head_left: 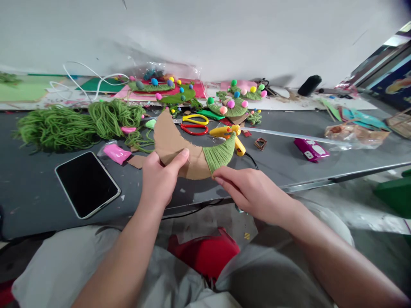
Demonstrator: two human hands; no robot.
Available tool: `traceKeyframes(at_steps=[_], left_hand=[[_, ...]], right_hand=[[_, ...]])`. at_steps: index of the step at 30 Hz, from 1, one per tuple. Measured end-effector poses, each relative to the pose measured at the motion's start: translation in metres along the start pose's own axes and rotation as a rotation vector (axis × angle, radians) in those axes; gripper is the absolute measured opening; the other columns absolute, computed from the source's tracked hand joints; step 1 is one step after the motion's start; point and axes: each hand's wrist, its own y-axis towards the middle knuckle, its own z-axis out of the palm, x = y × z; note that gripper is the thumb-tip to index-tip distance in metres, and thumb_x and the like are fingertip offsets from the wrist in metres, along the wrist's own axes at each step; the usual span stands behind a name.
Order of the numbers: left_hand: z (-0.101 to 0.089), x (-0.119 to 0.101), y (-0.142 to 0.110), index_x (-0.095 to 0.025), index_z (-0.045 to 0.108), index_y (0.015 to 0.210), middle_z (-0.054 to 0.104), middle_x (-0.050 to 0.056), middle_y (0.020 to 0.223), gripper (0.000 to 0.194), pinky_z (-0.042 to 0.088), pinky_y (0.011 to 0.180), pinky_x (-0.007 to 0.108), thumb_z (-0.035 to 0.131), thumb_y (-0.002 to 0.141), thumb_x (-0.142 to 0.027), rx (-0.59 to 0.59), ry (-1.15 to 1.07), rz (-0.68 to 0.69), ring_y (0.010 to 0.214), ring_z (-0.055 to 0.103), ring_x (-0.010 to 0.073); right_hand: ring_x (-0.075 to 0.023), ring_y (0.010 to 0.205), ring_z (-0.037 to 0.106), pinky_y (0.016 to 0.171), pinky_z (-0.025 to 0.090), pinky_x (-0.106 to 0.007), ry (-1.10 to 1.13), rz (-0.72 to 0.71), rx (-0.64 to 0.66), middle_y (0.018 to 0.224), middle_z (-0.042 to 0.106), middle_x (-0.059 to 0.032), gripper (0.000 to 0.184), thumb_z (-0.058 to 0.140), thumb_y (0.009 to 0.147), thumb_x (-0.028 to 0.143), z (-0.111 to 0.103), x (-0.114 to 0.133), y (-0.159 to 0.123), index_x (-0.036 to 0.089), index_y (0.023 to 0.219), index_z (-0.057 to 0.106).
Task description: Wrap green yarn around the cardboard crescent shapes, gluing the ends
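A brown cardboard crescent [175, 149] is held up over the front of the table, its left tip pointing upward. Green yarn [221, 155] is wound in close turns round its right end. My left hand [160, 175] grips the cardboard from the left, thumb flat on the front face and fingers hidden behind. At the lower edge of the wound part, my right hand [248, 188] is closed in a pinch on the yarn, thumb and forefinger together. Just behind the wrapped tip lies a yellow glue gun [239, 145], a clear glue stick [282, 134] extending from it.
Yarn hanks [58, 128] lie at the left, above a black-screened tablet [87, 184] and a pink packet [116, 153]. Scissors [194, 124] with red and yellow handles rest behind the cardboard. Finished-looking green pieces with pompoms [231, 107] line the back. A purple box [311, 149] is at right.
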Motion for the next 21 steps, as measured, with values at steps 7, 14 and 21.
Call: traceKeyframes(at_steps=[7,14,21], left_hand=[[0.000,-0.002,0.005,-0.019,0.075,0.089,0.075,0.001,0.087,0.030,0.053,0.053,0.020,0.090,0.066,-0.031,-0.036,-0.159,0.029,0.067,0.068,0.0137],[-0.004,-0.007,0.009,-0.018,0.074,0.091,0.076,0.001,0.088,0.029,0.052,0.050,0.019,0.088,0.067,-0.026,-0.023,-0.216,-0.009,0.065,0.069,0.0130],[-0.006,-0.009,0.006,-0.017,0.075,0.098,0.078,0.005,0.096,0.031,0.061,0.068,0.025,0.087,0.069,-0.022,0.142,-0.219,-0.129,0.080,0.075,0.0188]], right_hand=[[-0.0151,0.076,0.062,0.070,0.041,-0.026,0.285,0.056,-0.047,0.092,0.072,-0.0032,0.025,0.041,0.104,0.031,0.021,-0.004,0.012,0.022,0.111,0.063],[-0.0111,0.073,0.055,0.070,0.042,-0.024,0.518,0.039,-0.102,0.089,0.068,-0.0008,0.027,0.043,0.104,0.034,0.023,-0.014,0.015,0.019,0.104,0.065],[-0.0169,0.086,0.063,0.078,0.049,-0.028,0.443,-0.117,-0.067,0.086,0.070,-0.0041,0.023,0.048,0.095,0.022,0.023,-0.037,0.022,0.018,0.099,0.071]])
